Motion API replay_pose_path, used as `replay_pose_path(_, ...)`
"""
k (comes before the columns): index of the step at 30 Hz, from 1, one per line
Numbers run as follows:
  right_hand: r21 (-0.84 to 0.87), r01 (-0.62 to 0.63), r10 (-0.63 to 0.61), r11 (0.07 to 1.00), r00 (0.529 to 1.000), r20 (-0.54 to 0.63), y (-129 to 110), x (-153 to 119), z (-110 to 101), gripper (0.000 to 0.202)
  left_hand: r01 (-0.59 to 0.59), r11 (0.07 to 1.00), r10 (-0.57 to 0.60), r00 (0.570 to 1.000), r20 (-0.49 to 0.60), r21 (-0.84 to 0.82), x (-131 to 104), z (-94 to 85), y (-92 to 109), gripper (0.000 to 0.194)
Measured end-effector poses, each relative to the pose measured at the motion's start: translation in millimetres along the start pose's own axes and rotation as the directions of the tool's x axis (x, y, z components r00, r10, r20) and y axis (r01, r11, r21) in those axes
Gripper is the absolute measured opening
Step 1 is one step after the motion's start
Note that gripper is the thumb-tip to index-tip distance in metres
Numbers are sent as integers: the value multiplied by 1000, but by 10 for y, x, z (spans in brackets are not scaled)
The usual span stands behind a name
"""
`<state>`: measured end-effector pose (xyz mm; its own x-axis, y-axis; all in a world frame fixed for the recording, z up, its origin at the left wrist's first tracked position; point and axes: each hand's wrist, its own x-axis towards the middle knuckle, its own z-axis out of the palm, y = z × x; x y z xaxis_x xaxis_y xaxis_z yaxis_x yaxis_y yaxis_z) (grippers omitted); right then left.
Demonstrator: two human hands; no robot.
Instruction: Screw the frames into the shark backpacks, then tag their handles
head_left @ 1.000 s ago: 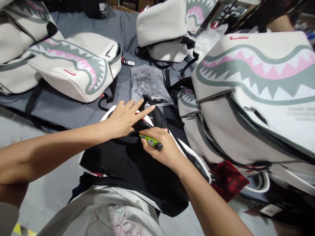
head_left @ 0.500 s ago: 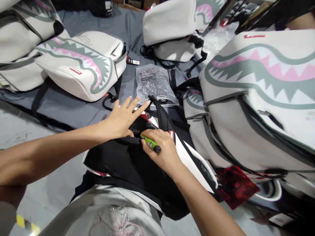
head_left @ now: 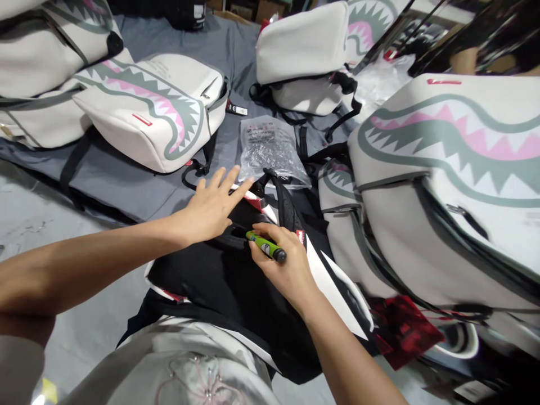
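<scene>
A backpack (head_left: 236, 287) with a black back panel and white sides lies across the front of my body. My left hand (head_left: 213, 208) rests on its upper part with fingers spread, the thumb near a black fold. Between the fingers of my right hand (head_left: 287, 261) is a green marker (head_left: 265, 246) with a dark end, its other end pointing at the black fabric beside my left hand. A black shoulder strap (head_left: 286, 208) runs up past my right hand.
Shark-mouth backpacks lie at the left (head_left: 152, 112), the back (head_left: 301, 45) and the right (head_left: 442, 208). A clear plastic bag (head_left: 270, 149) sits on the grey cloth (head_left: 160, 194) beyond my hands. A red tag (head_left: 411, 332) hangs at lower right.
The view has shifted slightly, moving most things a little to the right in it. The marker's tip end has drawn slightly away from my left thumb.
</scene>
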<state>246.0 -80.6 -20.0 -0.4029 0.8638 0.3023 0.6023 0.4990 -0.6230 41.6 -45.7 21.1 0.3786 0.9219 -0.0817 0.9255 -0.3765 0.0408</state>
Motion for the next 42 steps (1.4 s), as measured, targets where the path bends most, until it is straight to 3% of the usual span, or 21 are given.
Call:
replay_pose_path(3,65,-12,14,998,1000,-22,-37,-4,62,15,77,995,-76,997,22,-70,-27,12,10,96)
replay_pose_path(17,-10,-64,62,998,989,-132,-183,-25,222,12,81,993,-85,996,-37,-84,-12,111,-8,91)
replay_pose_path(27,56,-185,188,981,981,-50,-247,34,208,13,77,991,-82,996,-39,-112,-8,119,-30,91)
replay_pose_path(42,103,-248,255,963,965,-59,-247,48,226,15,74,991,-80,996,-48,-113,-8,145,-38,92)
